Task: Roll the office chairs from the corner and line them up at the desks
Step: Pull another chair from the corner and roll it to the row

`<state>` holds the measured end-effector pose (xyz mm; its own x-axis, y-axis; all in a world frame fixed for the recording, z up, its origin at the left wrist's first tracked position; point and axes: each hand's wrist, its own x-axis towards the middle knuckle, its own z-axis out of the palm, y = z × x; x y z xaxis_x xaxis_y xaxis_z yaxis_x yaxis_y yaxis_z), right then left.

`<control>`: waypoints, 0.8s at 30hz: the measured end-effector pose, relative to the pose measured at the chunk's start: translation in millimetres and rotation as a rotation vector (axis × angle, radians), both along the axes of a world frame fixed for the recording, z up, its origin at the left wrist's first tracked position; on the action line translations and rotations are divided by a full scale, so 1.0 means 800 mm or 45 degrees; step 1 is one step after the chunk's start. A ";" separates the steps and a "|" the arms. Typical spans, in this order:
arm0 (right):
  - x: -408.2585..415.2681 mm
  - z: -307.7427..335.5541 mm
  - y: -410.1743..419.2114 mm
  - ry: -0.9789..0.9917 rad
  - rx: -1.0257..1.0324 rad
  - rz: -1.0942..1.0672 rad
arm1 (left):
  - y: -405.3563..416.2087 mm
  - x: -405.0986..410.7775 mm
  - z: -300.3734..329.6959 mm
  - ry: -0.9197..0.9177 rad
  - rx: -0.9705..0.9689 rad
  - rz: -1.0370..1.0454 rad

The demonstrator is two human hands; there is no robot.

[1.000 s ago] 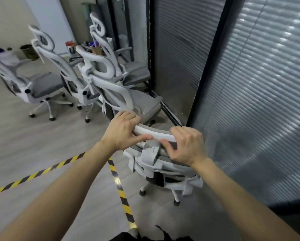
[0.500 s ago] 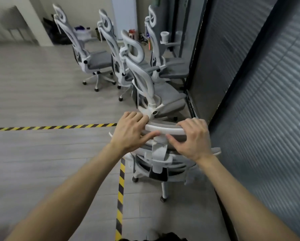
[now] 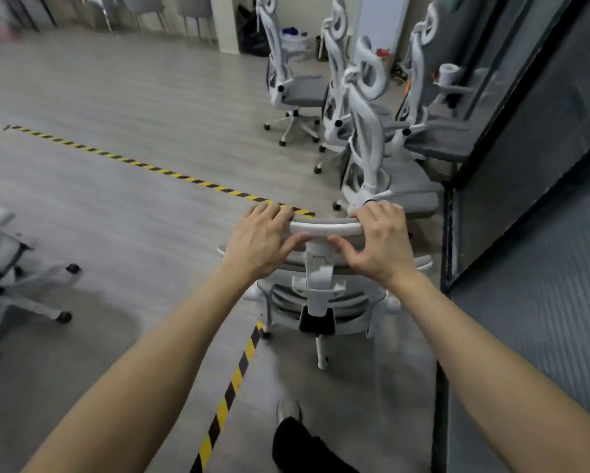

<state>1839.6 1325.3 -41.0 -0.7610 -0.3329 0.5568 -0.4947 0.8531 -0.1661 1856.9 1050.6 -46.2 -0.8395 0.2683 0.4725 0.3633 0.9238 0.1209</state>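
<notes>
Fingers of left hand (image 3: 257, 245) and right hand (image 3: 379, 244) curl over the headrest (image 3: 324, 227), its long axis crosswise between them, chair (image 3: 321, 295) directly ahead.

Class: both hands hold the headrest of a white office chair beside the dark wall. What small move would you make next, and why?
Probably swing the held chair leftward onto the open floor. Both the left hand and the right hand grip its headrest, so steering is ready, but another white chair stands directly ahead and the dark wall closes the right side.
</notes>
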 end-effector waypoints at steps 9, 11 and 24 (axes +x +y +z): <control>0.048 -0.003 -0.045 0.010 -0.063 0.394 | -0.023 0.151 -0.022 0.162 0.050 0.403; 0.057 -0.009 -0.058 0.030 -0.109 0.475 | -0.025 0.177 -0.030 0.239 0.078 0.480; 0.027 -0.013 -0.127 0.007 -0.221 1.001 | -0.033 0.242 -0.025 0.425 -0.042 0.922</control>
